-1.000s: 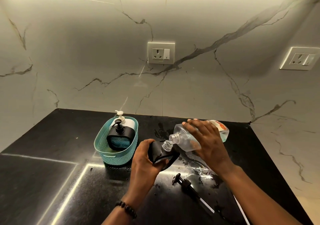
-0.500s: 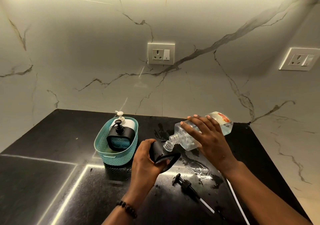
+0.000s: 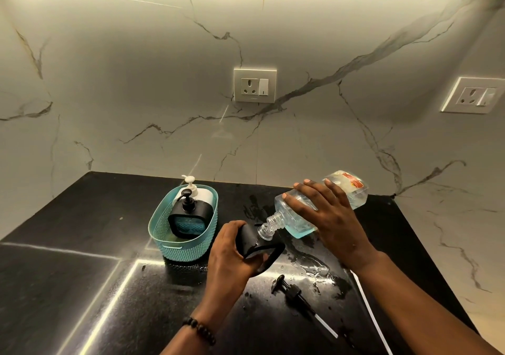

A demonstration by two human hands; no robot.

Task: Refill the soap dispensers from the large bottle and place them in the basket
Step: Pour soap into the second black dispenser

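Observation:
My left hand (image 3: pixel 228 256) grips a black soap dispenser (image 3: pixel 255 242), tilted, its pump off. My right hand (image 3: pixel 328 218) holds the large clear bottle (image 3: pixel 347 193) tipped steeply down to the left. Pale blue liquid sits low inside it, and its open neck (image 3: pixel 266 227) touches the dispenser's opening. A teal basket (image 3: pixel 166 234) stands to the left, holding a black dispenser (image 3: pixel 188 212) and a white one (image 3: pixel 202 193) behind it. The loose black pump (image 3: pixel 293 293) with its white tube lies on the counter in front of my hands.
The black counter (image 3: pixel 82 272) is wet with spilled liquid (image 3: pixel 314 267) under and right of the bottle. A thin white tube (image 3: pixel 369 302) lies along the right side. The marble wall carries two sockets (image 3: pixel 255 84). The counter's right edge runs close to my right arm.
My right hand has lifted the bottle's base higher, steepening the tilt, while the neck stays at the dispenser's opening. My left hand keeps the dispenser in nearly the same spot.

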